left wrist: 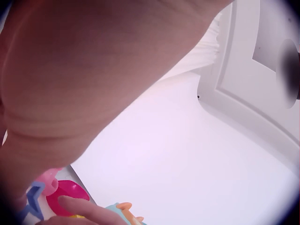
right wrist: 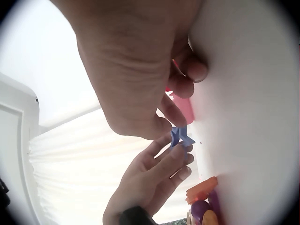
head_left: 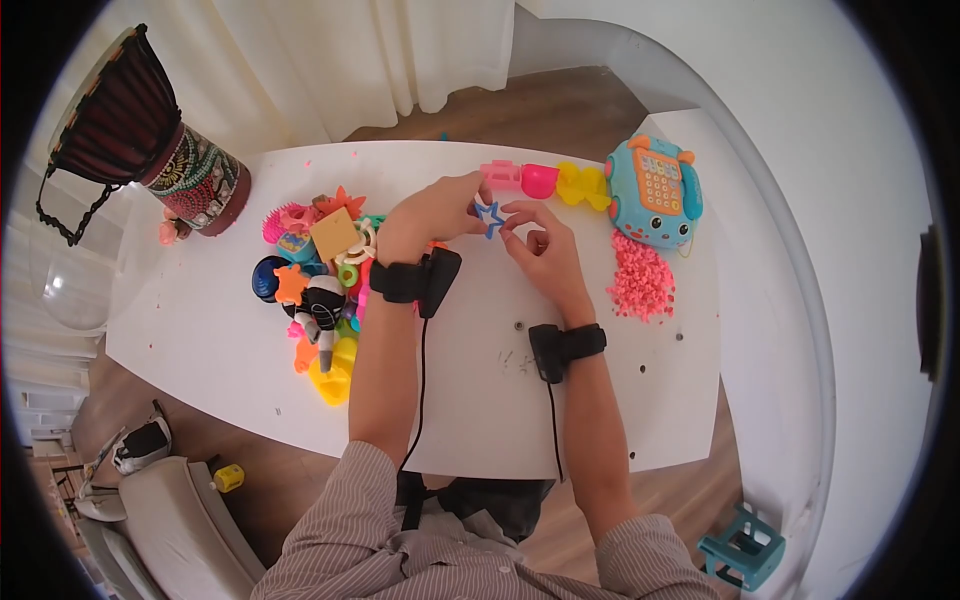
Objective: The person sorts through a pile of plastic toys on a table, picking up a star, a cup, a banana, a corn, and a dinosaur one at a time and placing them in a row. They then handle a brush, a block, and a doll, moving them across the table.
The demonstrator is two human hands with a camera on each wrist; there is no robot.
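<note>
Above the far middle of the white table [head_left: 480, 400], both hands meet at a small blue star-shaped cutter [head_left: 489, 214], an open outline with a hollow centre. My left hand [head_left: 430, 215] pinches its left side between thumb and fingers. On the other side, my right hand [head_left: 545, 250] grips a point of the star with thumb and forefinger, its other fingers curled, as the right wrist view also shows. Just behind the hands stand a pink toy piece [head_left: 502, 176], a magenta cup-like piece [head_left: 539, 181] and a yellow flower-shaped mould [head_left: 582, 185] in a row.
A heap of colourful toys [head_left: 335, 238] covers the table's left part. At the right end stand a blue toy telephone [head_left: 655, 195] and a pile of pink bits [head_left: 641, 280]. A patterned drum [head_left: 195, 170] is at the far left corner.
</note>
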